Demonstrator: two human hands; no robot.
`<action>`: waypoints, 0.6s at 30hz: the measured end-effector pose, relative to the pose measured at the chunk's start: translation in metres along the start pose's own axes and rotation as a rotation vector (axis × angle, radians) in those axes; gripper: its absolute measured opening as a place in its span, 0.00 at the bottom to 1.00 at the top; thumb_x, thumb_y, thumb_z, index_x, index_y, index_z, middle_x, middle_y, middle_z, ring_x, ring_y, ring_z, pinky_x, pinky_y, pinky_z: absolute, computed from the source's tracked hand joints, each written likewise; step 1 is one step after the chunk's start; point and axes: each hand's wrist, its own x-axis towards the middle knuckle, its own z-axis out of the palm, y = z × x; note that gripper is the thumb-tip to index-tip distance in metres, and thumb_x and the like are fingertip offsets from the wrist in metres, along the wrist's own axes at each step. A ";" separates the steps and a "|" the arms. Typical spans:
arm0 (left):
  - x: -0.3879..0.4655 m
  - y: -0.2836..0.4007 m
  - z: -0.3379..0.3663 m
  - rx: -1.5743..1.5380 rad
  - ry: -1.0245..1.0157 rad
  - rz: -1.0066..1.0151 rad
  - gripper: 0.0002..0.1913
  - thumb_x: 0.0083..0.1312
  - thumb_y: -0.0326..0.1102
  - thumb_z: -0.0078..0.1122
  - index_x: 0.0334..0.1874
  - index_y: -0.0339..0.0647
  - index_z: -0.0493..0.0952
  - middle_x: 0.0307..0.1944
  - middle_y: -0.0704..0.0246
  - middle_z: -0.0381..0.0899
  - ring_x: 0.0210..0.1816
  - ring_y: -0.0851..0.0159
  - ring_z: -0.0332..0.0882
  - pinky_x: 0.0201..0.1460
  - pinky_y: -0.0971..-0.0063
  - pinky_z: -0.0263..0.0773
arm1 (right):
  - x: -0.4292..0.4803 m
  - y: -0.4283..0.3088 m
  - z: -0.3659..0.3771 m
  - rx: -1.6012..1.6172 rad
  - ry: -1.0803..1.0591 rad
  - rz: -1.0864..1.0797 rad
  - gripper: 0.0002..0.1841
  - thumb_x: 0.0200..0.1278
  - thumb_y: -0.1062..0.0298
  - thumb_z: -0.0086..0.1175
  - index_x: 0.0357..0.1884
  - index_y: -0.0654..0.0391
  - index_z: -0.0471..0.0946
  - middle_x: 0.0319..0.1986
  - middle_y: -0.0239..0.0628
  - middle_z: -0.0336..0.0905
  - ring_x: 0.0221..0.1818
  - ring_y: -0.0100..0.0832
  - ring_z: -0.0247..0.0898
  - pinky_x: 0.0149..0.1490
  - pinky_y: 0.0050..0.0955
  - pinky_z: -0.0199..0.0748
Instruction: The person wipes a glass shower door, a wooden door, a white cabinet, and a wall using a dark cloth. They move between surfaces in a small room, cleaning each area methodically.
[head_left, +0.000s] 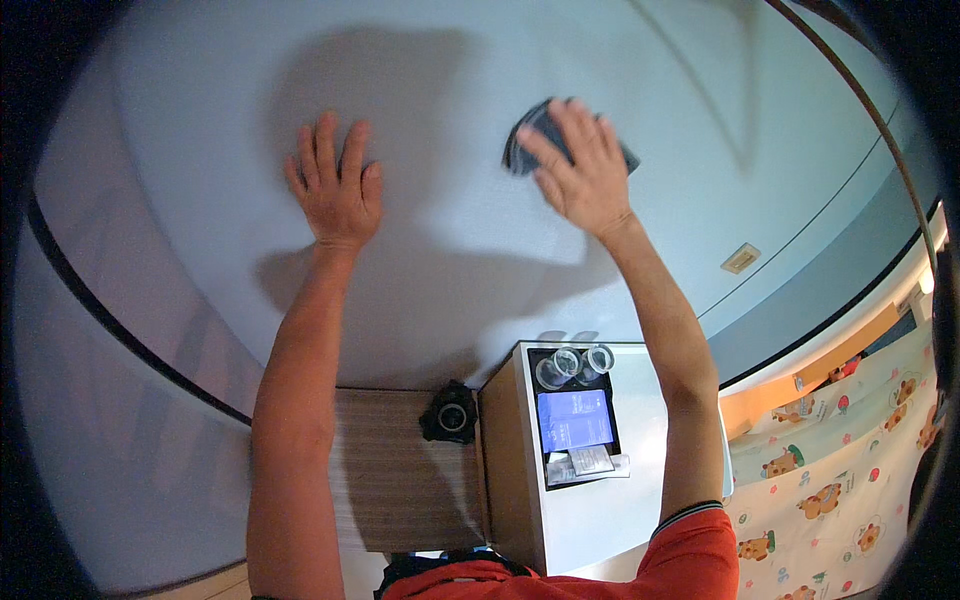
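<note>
My right hand (589, 169) presses a dark folded cloth (541, 124) flat on the pale wall (465, 300), with the fingers spread over it and the cloth's edges showing on both sides. To the left, my left hand (335, 180) rests against the same wall, palm to the surface and fingers apart, holding nothing. Shadows of my head and arms fall on the wall around and between the hands.
Below stands a white-topped cabinet (600, 525) with a black tray (541, 471) holding two glasses (559, 367) and packets (576, 420). A black object (450, 414) lies on the wood-grain surface (412, 480) beside it. At right are a wall switch (741, 258) and patterned fabric (832, 480).
</note>
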 end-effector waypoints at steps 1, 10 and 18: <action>0.001 0.000 0.001 0.000 0.004 0.008 0.28 0.83 0.55 0.38 0.83 0.62 0.66 0.86 0.62 0.57 0.85 0.46 0.52 0.82 0.37 0.40 | 0.009 0.007 -0.004 -0.006 0.042 0.078 0.35 0.65 0.58 0.65 0.76 0.31 0.72 0.79 0.46 0.63 0.78 0.52 0.62 0.74 0.59 0.62; 0.002 0.001 -0.002 -0.026 0.024 0.015 0.28 0.83 0.54 0.39 0.82 0.61 0.68 0.86 0.60 0.57 0.85 0.46 0.52 0.82 0.38 0.39 | 0.026 -0.001 -0.007 -0.030 0.173 0.177 0.35 0.62 0.56 0.67 0.74 0.34 0.74 0.77 0.47 0.62 0.78 0.54 0.59 0.73 0.58 0.59; 0.023 0.031 -0.010 -0.042 0.077 0.068 0.30 0.83 0.56 0.42 0.84 0.60 0.63 0.87 0.60 0.52 0.85 0.42 0.50 0.80 0.30 0.40 | 0.025 0.001 -0.009 -0.053 0.117 0.189 0.36 0.64 0.53 0.66 0.76 0.29 0.71 0.78 0.45 0.61 0.79 0.51 0.57 0.77 0.58 0.57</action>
